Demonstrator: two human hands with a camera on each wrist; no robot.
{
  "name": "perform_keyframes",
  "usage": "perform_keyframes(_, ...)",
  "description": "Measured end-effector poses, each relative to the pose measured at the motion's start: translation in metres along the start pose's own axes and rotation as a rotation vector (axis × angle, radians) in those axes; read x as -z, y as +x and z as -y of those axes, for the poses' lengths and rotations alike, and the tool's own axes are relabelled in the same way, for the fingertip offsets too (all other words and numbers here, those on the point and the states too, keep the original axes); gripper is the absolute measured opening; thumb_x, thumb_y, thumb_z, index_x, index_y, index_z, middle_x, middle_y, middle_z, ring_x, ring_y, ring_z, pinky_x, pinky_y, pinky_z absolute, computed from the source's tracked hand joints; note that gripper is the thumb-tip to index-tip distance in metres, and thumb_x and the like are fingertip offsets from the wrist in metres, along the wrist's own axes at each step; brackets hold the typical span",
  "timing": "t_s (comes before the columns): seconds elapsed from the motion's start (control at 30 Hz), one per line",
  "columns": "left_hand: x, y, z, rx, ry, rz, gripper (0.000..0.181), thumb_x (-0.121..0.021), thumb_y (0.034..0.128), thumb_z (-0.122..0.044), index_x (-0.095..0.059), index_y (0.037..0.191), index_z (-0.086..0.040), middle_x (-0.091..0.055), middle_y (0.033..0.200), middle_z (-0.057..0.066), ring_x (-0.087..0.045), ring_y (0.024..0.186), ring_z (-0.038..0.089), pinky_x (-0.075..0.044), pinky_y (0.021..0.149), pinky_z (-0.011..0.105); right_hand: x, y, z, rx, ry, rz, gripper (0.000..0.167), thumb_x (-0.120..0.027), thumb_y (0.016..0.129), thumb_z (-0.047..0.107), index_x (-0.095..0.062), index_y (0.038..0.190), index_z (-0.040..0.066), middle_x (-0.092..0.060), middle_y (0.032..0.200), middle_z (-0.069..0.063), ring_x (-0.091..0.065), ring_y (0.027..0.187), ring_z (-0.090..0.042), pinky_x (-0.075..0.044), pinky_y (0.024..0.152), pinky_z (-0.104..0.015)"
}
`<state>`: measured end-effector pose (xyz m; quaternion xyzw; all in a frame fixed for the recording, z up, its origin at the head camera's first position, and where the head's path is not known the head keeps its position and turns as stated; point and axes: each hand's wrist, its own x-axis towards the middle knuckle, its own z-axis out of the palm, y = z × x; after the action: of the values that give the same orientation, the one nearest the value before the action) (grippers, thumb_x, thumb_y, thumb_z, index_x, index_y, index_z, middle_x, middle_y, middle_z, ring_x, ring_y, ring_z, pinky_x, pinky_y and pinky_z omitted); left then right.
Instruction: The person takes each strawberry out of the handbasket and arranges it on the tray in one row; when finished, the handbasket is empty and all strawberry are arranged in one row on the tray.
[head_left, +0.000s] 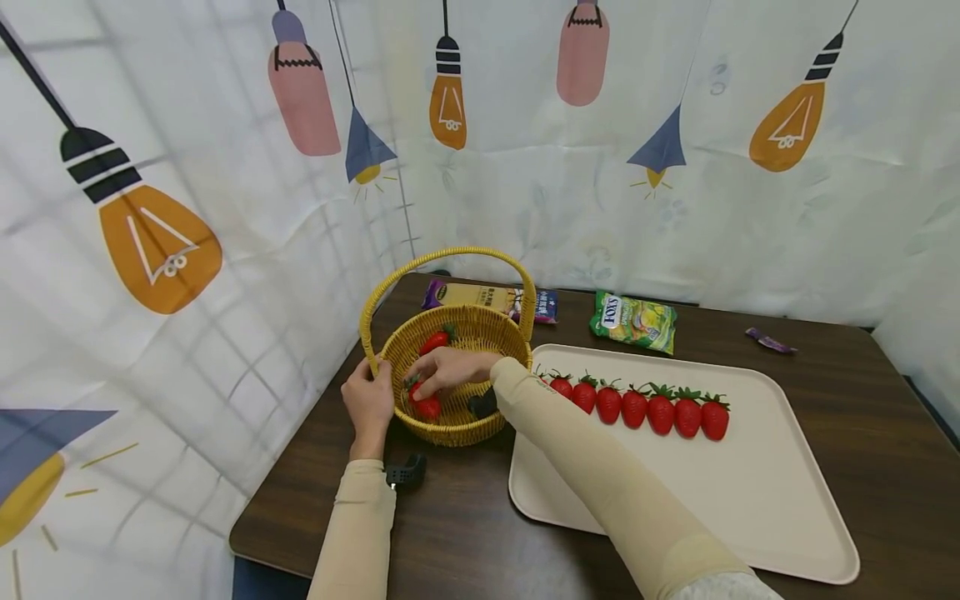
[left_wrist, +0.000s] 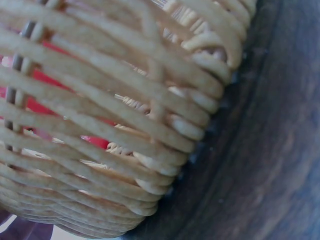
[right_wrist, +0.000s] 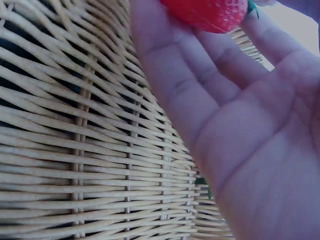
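Note:
A yellow wicker basket (head_left: 450, 435) with a tall arched handle stands on the table's left part. At its left side, by the foot of the handle, my left hand (head_left: 369, 404) grips the rim. My right hand (head_left: 453, 371) reaches down inside and holds a red strawberry (head_left: 427, 408) between thumb and fingers. That strawberry (right_wrist: 215, 15) has a green leaf and shows at the fingers in the right wrist view. Another strawberry (head_left: 435, 342) lies against the basket's far inner wall. In the left wrist view, the woven wall (left_wrist: 100, 95) fills most of the picture, with red showing through the gaps.
Right of the basket lies a beige tray (head_left: 750, 500) with a row of several strawberries (head_left: 634, 408), partly covered by my right forearm. Behind stand a purple-and-tan snack pack (head_left: 480, 296), a green candy bag (head_left: 633, 322) and a small purple wrapper (head_left: 771, 341). A patterned curtain hangs beyond.

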<state>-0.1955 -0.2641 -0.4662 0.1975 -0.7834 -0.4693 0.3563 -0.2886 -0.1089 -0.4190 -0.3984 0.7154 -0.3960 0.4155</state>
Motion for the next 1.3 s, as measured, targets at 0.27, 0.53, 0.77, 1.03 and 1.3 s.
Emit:
perform_keyframes(0.27,-0.001,0.002,0.004,-0.008,0.009,-0.002,0.018,-0.060,0.0947,-0.019,-0.071,0.087,-0.008,-0.052,0.060,0.007,-0.039,0.049,0.015,-0.035,0.050,0.029,0.010,-0.012,0.008,0.040,0.006,-0.025,0.055,-0.066,0.093,0.022,-0.049,0.144,0.010,-0.060,0.117,-0.007,-0.065,0.097,-0.020,-0.055,0.082,-0.040)
perform_keyframes(0.53,0.000,0.004,0.008,-0.010,0.013,0.004,0.020,-0.059,0.0955,-0.021,-0.072,0.093,-0.006,-0.057,0.067,0.010,-0.041,0.051,0.013,-0.036,0.052,0.028,0.017,-0.030,0.013,0.092,0.050,-0.080,0.052,-0.067,0.093,0.020,-0.052,0.142,0.012,-0.062,0.119,-0.009,-0.066,0.098,-0.022,-0.056,0.080,-0.042)
perform_keyframes(0.77,0.001,0.004,0.006,0.007,0.022,0.019,0.025,-0.057,0.0967,-0.024,-0.074,0.102,-0.005,-0.065,0.076,0.014,-0.043,0.052,0.014,-0.037,0.052,0.025,0.024,-0.055,0.011,0.100,0.017,-0.160,0.045,-0.069,0.091,0.022,-0.060,0.135,0.012,-0.059,0.127,-0.008,-0.063,0.102,-0.020,-0.056,0.079,-0.041)
perform_keyframes(1.03,0.000,0.004,0.004,0.019,0.004,0.023,0.027,-0.057,0.0969,-0.024,-0.073,0.104,-0.004,-0.065,0.077,0.014,-0.045,0.052,0.011,-0.038,0.052,0.022,0.032,-0.089,-0.005,0.116,-0.021,-0.241,0.037,-0.067,0.093,0.023,-0.065,0.128,0.012,-0.063,0.119,-0.004,-0.062,0.101,-0.020,-0.055,0.080,-0.043)
perform_keyframes(1.3,0.000,0.003,0.005,0.041,0.009,0.036,0.028,-0.056,0.0974,-0.026,-0.073,0.107,-0.006,-0.064,0.079,0.014,-0.044,0.053,0.012,-0.038,0.052,0.023,0.035,-0.121,-0.023,0.060,-0.012,-0.328,0.038,-0.069,0.092,0.023,-0.062,0.129,0.017,-0.059,0.127,-0.004,-0.066,0.089,-0.023,-0.055,0.080,-0.039)
